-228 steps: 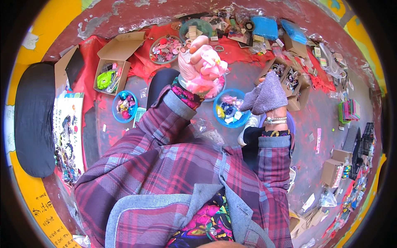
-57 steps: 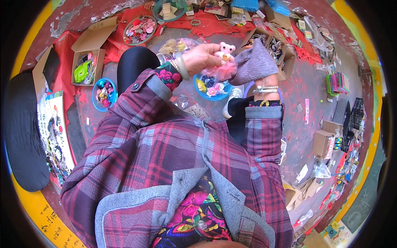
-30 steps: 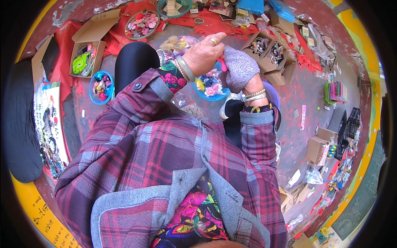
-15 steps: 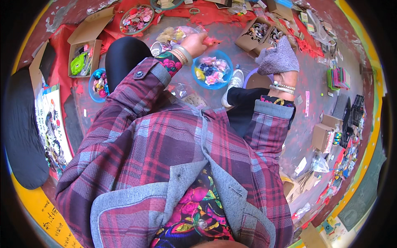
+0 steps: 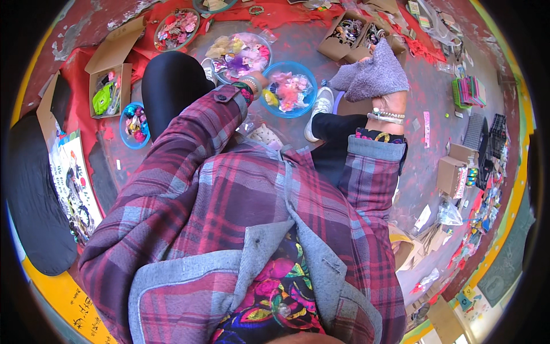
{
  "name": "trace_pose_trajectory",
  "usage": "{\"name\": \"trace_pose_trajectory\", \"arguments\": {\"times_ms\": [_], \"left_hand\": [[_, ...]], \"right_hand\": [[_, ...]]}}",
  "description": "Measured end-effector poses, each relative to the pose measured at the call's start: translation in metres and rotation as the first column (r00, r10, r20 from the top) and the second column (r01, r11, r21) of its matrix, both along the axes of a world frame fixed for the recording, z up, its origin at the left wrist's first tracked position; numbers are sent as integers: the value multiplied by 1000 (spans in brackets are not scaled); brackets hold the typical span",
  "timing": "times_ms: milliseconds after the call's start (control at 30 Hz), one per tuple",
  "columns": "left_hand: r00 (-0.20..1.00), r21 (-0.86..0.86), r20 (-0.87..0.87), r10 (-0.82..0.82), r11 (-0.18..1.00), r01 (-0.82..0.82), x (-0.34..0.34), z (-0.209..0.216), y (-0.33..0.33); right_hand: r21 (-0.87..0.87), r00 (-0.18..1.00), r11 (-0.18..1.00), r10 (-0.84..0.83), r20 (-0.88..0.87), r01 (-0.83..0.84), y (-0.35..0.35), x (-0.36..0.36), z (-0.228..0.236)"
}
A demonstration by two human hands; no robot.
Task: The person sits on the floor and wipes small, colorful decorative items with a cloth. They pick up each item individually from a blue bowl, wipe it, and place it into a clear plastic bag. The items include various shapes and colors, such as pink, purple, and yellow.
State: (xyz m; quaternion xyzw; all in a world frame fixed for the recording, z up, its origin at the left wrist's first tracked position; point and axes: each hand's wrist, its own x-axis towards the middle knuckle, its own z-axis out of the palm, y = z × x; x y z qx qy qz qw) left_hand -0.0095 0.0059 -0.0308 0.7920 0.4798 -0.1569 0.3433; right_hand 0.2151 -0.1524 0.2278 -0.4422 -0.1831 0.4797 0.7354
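Note:
My left hand (image 5: 252,81), with bracelets at its wrist, is over the near edge of a round bowl (image 5: 270,59) of pink, purple and cream cloth flowers. Its fingers are too hidden and small to tell what they hold. Just right of it stands a blue bowl (image 5: 315,86) with pink, white and yellow flower pieces. My right hand (image 5: 366,59) wears a fuzzy grey-purple fingerless glove (image 5: 378,77); only a bit of bare finger shows beyond the cloth, and its grip cannot be made out. Beneath it is a purple round container (image 5: 339,103), mostly covered.
Open cartons (image 5: 335,46) of dark hair ties stand beyond my right hand. To the left are a blue bowl (image 5: 127,140) of shiny balls and a carton (image 5: 127,86) with a green packet. A green basket (image 5: 456,93) is at the right. My white shoe (image 5: 323,106) rests beside the blue bowl.
My left hand has drawn back toward me and left; the pink-orange piece it held no longer shows in it. My right hand has turned, its glove spreading leftward. The view has shifted slightly.

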Motion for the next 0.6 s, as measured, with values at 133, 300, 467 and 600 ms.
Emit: {"name": "trace_pose_trajectory", "arguments": {"times_ms": [133, 300, 467, 600], "left_hand": [[990, 67, -75, -117, 990, 122, -4, -16, -1], [920, 63, 92, -380, 924, 376, 11, 9, -23], [934, 114, -63, -351, 927, 356, 3, 6, -24], [997, 192, -73, 16, 981, -2, -11, 6, -5]], "right_hand": [[-15, 1000, 999, -29, -8, 29, 1, 0, -3], [24, 1000, 1000, -8, 28, 7, 9, -10, 1], [-219, 982, 960, -157, 101, 176, 19, -15, 10], [-9, 983, 989, -148, -108, 147, 21, -5, 2]]}}
